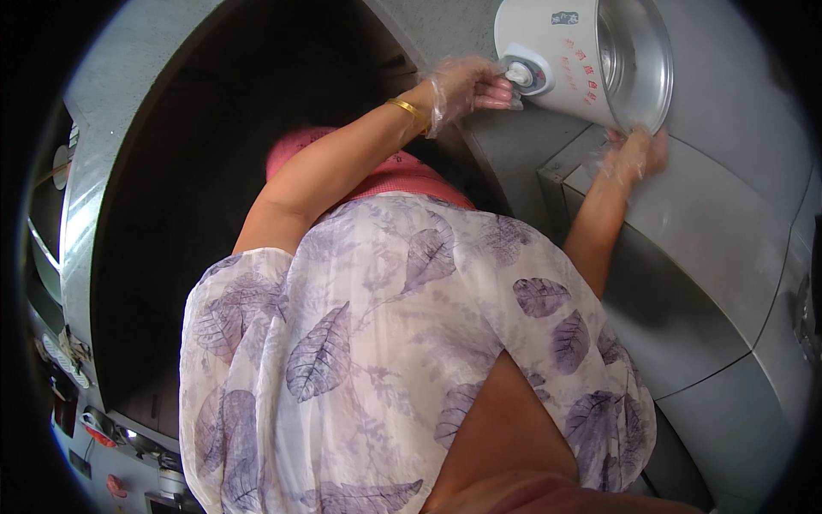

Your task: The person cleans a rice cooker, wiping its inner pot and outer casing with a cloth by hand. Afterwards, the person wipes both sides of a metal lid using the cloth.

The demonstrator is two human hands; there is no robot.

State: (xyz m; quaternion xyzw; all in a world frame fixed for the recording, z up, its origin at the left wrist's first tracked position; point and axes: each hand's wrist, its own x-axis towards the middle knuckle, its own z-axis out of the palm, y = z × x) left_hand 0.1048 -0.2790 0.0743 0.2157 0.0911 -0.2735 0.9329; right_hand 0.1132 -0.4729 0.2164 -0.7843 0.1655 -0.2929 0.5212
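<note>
A white cylindrical electric pot (565,70) with printed writing is tilted on its side at the upper right. Its shiny metal inside (642,83) faces right, and a round control knob (521,74) sits low on its outer wall. My left hand (475,87), in a clear plastic glove, is beside the knob with its fingers stretched out. Whether it grips the knob is unclear. My right hand (636,154), also in a clear glove, holds the near rim of the pot. Motion blurs its fingers.
Grey counter panels (693,238) with seams and an edge lie to the right. A pale curved counter edge (83,225) borders the dark floor (192,193) on the left. Several small items, including a red and white thing (99,429), stand at the lower left.
</note>
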